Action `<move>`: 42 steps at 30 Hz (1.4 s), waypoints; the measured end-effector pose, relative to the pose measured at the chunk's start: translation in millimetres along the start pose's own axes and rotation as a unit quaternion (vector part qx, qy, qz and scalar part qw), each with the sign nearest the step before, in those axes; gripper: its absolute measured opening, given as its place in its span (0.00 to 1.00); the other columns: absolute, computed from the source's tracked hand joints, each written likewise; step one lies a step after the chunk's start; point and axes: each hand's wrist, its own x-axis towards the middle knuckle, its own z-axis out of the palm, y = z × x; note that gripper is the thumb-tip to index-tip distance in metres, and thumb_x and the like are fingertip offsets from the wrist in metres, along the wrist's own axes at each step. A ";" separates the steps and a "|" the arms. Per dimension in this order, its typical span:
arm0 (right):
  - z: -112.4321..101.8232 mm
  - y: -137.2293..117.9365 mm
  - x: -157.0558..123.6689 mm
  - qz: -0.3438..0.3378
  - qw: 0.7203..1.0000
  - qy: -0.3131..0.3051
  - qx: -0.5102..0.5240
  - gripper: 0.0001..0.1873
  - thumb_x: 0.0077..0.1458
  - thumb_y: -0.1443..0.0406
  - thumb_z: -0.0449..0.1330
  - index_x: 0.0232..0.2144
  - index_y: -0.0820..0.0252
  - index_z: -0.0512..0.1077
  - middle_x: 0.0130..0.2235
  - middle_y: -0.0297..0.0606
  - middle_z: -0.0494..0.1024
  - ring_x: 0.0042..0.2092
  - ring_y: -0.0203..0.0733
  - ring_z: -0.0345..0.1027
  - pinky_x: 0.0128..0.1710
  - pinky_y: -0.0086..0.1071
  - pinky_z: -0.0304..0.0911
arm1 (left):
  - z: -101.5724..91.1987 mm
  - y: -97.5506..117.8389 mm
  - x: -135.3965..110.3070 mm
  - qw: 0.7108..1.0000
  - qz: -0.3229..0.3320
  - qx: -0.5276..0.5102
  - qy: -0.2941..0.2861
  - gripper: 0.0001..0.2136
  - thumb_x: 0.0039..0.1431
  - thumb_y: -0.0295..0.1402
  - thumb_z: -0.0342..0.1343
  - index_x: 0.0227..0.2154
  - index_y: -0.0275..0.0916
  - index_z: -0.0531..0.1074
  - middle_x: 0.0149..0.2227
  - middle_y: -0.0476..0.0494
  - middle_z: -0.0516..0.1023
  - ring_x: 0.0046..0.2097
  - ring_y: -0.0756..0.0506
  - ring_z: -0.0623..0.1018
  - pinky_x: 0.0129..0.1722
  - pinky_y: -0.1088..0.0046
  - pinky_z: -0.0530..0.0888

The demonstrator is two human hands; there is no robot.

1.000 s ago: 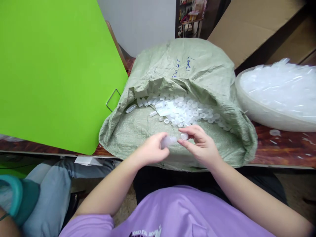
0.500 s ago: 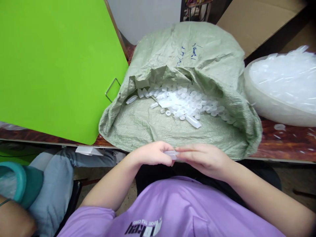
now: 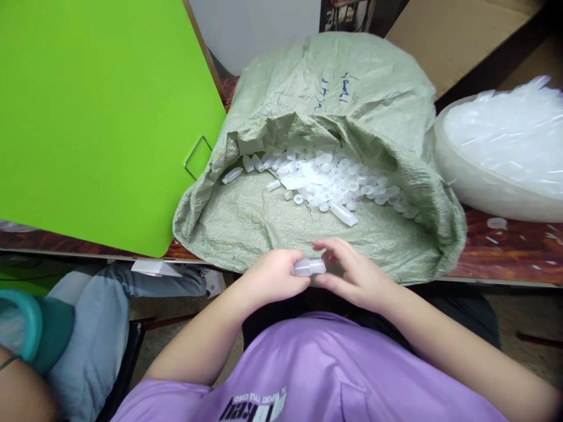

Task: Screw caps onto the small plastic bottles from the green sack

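Observation:
My left hand (image 3: 272, 274) and my right hand (image 3: 354, 274) meet in front of my chest, both pinching one small translucent plastic tube (image 3: 309, 267). The left fingers are curled round its left end, the right fingertips press on its right end. Just beyond the hands lies an open green woven sack (image 3: 334, 111) on the table. A pile of small translucent tubes and caps (image 3: 328, 181) spills from its mouth. One longer tube (image 3: 343, 214) lies loose at the front of the pile.
A bright green board (image 3: 97, 117) leans at the left with a wire handle (image 3: 197, 157). A clear bag of plastic pieces (image 3: 505, 152) sits at the right on the brown table (image 3: 505, 258). Cardboard (image 3: 444, 41) stands behind. Another person's leg (image 3: 88, 328) is at lower left.
My hands pulled back from the sack's mouth toward my chest with the tube, then rose slightly; a long tube now lies loose at the pile's front.

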 end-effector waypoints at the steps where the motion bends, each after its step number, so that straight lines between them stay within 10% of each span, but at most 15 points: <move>1: 1.0 -0.8 0.1 -0.018 1.000 0.004 -0.008 0.19 0.57 0.54 0.53 0.44 0.60 0.67 0.42 0.43 0.74 0.39 0.43 0.69 0.37 0.36 0.65 | 1.9 -1.6 -0.6 1.000 -0.002 -0.024 -0.010 0.08 0.46 0.37 0.53 0.21 0.39 0.64 0.20 0.53 0.66 0.23 0.51 0.65 0.20 0.77 0.57; 6: 3.9 -2.9 0.8 0.014 1.000 -0.025 0.006 0.21 0.63 0.57 0.41 0.31 0.61 0.69 0.27 0.37 0.73 0.28 0.36 0.66 0.26 0.29 0.60 | 9.9 -6.2 -4.9 0.991 -0.012 -0.125 -0.042 0.09 0.49 0.39 0.53 0.23 0.38 0.66 0.22 0.52 0.68 0.24 0.52 0.66 0.23 0.78 0.60; 12: 12.4 1.1 6.8 -0.212 0.967 0.068 -0.122 0.17 0.57 0.56 0.49 0.25 0.61 0.68 0.22 0.37 0.68 0.26 0.38 0.60 0.26 0.32 0.53 | 12.4 -5.6 -11.7 0.963 -0.028 -0.228 -0.139 0.08 0.45 0.35 0.55 0.24 0.37 0.64 0.20 0.54 0.63 0.22 0.54 0.61 0.20 0.79 0.57; 19: 31.9 -8.9 14.8 -0.029 0.999 -0.019 -0.008 0.19 0.58 0.59 0.45 0.17 0.59 0.59 0.18 0.31 0.62 0.22 0.33 0.56 0.23 0.28 0.47 | 32.0 -4.6 -22.4 0.979 -0.021 -0.203 0.000 0.06 0.50 0.32 0.50 0.25 0.35 0.68 0.25 0.49 0.70 0.28 0.51 0.67 0.27 0.77 0.63; 24: 15.5 -13.9 24.4 -0.044 0.987 -0.134 -0.072 0.16 0.58 0.54 0.49 0.31 0.59 0.69 0.28 0.36 0.73 0.29 0.37 0.64 0.27 0.29 0.53 | 32.9 -34.5 -23.9 0.949 -0.045 -0.279 -0.141 0.11 0.50 0.40 0.55 0.25 0.35 0.68 0.23 0.52 0.66 0.25 0.52 0.64 0.25 0.77 0.60; 27: -6.6 1.5 43.5 0.023 0.983 -0.067 -0.167 0.18 0.58 0.54 0.49 0.42 0.60 0.69 0.36 0.42 0.75 0.35 0.43 0.67 0.32 0.32 0.58 | 44.5 -54.2 -15.1 0.937 -0.059 -0.264 -0.220 0.14 0.47 0.43 0.58 0.26 0.35 0.70 0.22 0.53 0.65 0.24 0.53 0.64 0.24 0.78 0.60; 32: -30.8 39.6 79.1 0.125 0.905 0.039 -0.405 0.17 0.55 0.59 0.52 0.40 0.66 0.71 0.39 0.51 0.73 0.41 0.53 0.66 0.34 0.38 0.59 | 66.9 -53.2 0.3 0.955 -0.006 -0.233 -0.182 0.21 0.46 0.38 0.60 0.44 0.37 0.69 0.40 0.44 0.75 0.36 0.46 0.74 0.36 0.73 0.69; 38: -19.9 51.2 90.8 0.095 0.880 0.024 -0.464 0.17 0.55 0.60 0.52 0.34 0.70 0.73 0.38 0.54 0.73 0.41 0.55 0.66 0.36 0.39 0.58 | -13.5 -20.2 -0.6 0.929 0.089 -0.202 -0.296 0.17 0.57 0.38 0.49 0.46 0.36 0.70 0.41 0.39 0.77 0.39 0.46 0.77 0.38 0.71 0.72; 39: -18.6 50.8 90.1 0.094 0.880 0.027 -0.464 0.17 0.55 0.61 0.51 0.34 0.70 0.73 0.38 0.55 0.73 0.41 0.55 0.66 0.36 0.40 0.58 | -33.6 -19.9 6.2 0.947 0.079 -0.186 -0.250 0.15 0.58 0.39 0.48 0.43 0.37 0.72 0.39 0.40 0.78 0.38 0.46 0.77 0.37 0.72 0.72; 42: -19.4 47.0 84.5 0.093 0.885 0.053 -0.453 0.16 0.55 0.63 0.50 0.35 0.71 0.71 0.37 0.55 0.73 0.41 0.56 0.66 0.36 0.40 0.57 | -86.0 -36.0 46.6 0.990 -0.050 0.023 0.129 0.13 0.59 0.35 0.46 0.41 0.38 0.72 0.40 0.40 0.77 0.40 0.45 0.76 0.39 0.71 0.71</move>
